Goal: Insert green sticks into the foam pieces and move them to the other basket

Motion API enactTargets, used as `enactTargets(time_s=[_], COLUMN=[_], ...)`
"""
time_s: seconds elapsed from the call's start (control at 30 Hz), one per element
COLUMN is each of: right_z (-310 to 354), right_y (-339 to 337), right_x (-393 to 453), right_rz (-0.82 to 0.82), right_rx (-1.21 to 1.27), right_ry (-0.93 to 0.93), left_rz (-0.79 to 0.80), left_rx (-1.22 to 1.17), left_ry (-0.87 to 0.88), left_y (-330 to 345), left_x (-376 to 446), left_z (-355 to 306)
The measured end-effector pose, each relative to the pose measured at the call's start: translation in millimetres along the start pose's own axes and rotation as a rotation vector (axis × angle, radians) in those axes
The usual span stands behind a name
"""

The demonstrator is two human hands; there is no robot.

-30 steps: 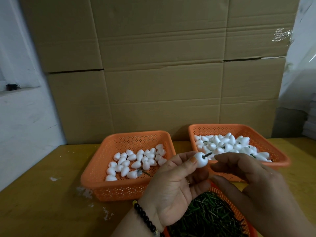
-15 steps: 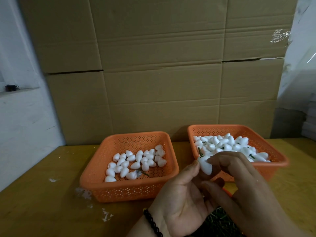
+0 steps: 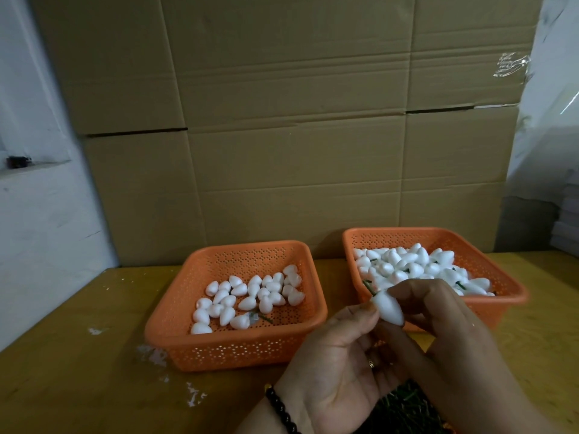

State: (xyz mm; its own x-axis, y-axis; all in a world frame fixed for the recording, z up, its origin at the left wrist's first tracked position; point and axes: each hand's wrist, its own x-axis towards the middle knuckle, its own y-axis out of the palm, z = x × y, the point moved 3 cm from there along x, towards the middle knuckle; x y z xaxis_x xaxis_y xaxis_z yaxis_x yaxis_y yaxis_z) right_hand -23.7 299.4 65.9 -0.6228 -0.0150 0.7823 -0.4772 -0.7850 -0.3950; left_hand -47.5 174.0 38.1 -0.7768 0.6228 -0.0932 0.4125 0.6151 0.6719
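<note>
A white egg-shaped foam piece (image 3: 388, 308) with a green stick (image 3: 369, 286) poking out of its upper left end is pinched between both hands. My left hand (image 3: 335, 364) holds it by the thumb from the left. From the right, the fingers of my right hand (image 3: 445, 336) close over it. The left orange basket (image 3: 232, 346) holds several plain foam pieces (image 3: 250, 296). The right orange basket (image 3: 507, 289) is filled with foam pieces that have sticks (image 3: 416, 264). A pile of green sticks (image 3: 404, 408) shows under my hands.
Both baskets stand on a yellow wooden table (image 3: 78, 355) with white foam crumbs (image 3: 153, 355) on it. A wall of cardboard boxes (image 3: 282, 120) rises right behind the baskets. A white wall (image 3: 31, 214) is at the left.
The foam piece has turned from stick pointing right to stick pointing up and left, and both hands have dropped slightly with it. My right fingers shifted from the stick onto the foam.
</note>
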Motion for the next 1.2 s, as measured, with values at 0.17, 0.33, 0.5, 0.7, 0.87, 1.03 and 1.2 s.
enactTargets(time_s=[0.17, 0.33, 0.5, 0.7, 0.87, 1.03, 1.2], right_z=[-1.7, -22.1, -64.9, -114.3, -153.2, -147.1, -119.1], right_y=[-0.9, -3.4, -17.3, -51.2, -69.4, -64.5, -53.6], right_x=[-0.1, 4.5, 10.7, 11.2, -0.1, 3.2, 10.2], right_rz=[0.019, 0.075, -0.028, -0.174, -0.157, -0.081, -0.030], right_rx=[0.042, -0.039, -0.294, -0.535, -0.652, -0.818, -0.884], right_ry=[0.060, 0.159, 0.264, 0.434, 0.660, 0.659, 0.573], left_rz=[-0.035, -0.146, -0.241, -0.244, -0.246, -0.238, -0.228], left_rx=[-0.026, -0.030, -0.058, -0.052, -0.048, -0.042, 0.036], left_ry=[0.008, 0.009, 0.021, 0.018, 0.027, 0.030, 0.071], left_y=[-0.1, -1.3, -2.9, -1.4, -0.4, 1.2, 3.6], left_x=[1.1, -0.8, -1.6, -2.9, -3.9, -4.0, -3.9], left_z=[-1.0, -8.3, -12.9, -13.8, -14.4, -13.2, -11.8])
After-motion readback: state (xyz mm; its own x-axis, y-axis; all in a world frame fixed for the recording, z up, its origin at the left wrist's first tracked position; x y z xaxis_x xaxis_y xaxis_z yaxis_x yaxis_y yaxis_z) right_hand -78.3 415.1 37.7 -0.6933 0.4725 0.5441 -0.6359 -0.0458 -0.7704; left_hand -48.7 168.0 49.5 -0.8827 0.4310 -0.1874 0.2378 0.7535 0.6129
